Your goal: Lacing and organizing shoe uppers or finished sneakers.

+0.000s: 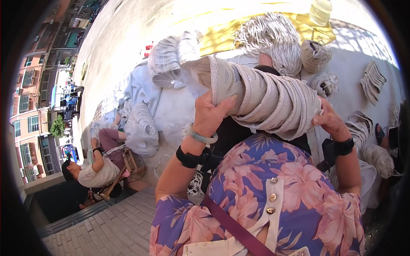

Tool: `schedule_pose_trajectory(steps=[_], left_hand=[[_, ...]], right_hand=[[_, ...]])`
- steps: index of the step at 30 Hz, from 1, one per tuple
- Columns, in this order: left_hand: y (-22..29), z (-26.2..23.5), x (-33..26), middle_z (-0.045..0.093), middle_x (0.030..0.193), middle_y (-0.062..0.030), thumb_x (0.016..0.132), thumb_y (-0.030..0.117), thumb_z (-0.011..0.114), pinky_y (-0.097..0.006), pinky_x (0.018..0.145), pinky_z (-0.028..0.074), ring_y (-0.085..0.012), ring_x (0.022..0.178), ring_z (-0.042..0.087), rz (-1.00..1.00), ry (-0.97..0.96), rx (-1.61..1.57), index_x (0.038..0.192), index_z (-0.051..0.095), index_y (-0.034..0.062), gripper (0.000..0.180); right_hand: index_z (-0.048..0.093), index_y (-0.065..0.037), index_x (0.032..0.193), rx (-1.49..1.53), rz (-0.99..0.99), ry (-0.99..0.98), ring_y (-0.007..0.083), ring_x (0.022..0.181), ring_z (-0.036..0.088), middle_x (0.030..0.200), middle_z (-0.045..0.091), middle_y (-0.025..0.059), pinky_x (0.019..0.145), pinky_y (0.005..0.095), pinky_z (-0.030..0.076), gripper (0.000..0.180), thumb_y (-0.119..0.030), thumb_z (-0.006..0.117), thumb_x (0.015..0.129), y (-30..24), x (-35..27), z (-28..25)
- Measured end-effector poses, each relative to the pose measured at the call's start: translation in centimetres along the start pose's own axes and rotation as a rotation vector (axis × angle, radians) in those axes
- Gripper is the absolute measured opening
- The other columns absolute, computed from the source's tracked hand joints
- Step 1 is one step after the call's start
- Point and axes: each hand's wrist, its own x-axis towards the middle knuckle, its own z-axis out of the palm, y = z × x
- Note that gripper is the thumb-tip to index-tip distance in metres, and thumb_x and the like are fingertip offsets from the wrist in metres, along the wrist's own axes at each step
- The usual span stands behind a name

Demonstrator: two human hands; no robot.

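Across my lap lies a long stack of nested beige pieces that look like shoe uppers, with braided edges, curved one inside another. My left hand grips its left end, thumb on top of the outermost piece. At the right end my right hand is closed on the edges of the stack, its fingers partly hidden. Just beyond the stack sits a big heap of white laces or straps. Below it a bare foot shows in part.
A yellow sheet spreads under the heap, with a plastic jug at its far edge. Tied white bundles stand to the left. Loose curved pieces lie at the right. Another person sits on a low chair at the left.
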Motion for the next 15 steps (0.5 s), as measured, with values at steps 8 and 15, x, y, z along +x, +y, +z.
schedule_pose_trajectory(steps=[8, 15], left_hand=[[-2.2, 1.2, 0.5, 0.061, 0.094, -0.0035, 0.08, 0.01, 0.063, -0.025, 0.075, 0.047, -0.0092, 0.084, 0.055, -0.073, -0.087, -0.226, 0.101, 0.059, -0.0014, 0.025], [-1.2, 1.7, 2.0, 0.061, 0.095, -0.0067, 0.07, 0.013, 0.073, -0.026, 0.076, 0.047, -0.0115, 0.085, 0.057, -0.016, -0.158, 0.051, 0.103, 0.056, -0.0025, 0.04]], right_hand=[[0.038, 0.0, 0.126, 0.075, 0.01, -0.026, 0.0142, 0.108, 0.046, 0.118, 0.05, 0.0059, 0.095, 0.0274, 0.033, 0.082, -0.026, 0.079, 0.06, 0.3, 0.6, -0.5], [0.038, -0.001, 0.126, 0.069, 0.007, -0.045, 0.0128, 0.107, 0.047, 0.118, 0.05, 0.0053, 0.093, 0.0273, 0.035, 0.073, -0.023, 0.074, 0.067, 0.3, 0.1, -0.5]])
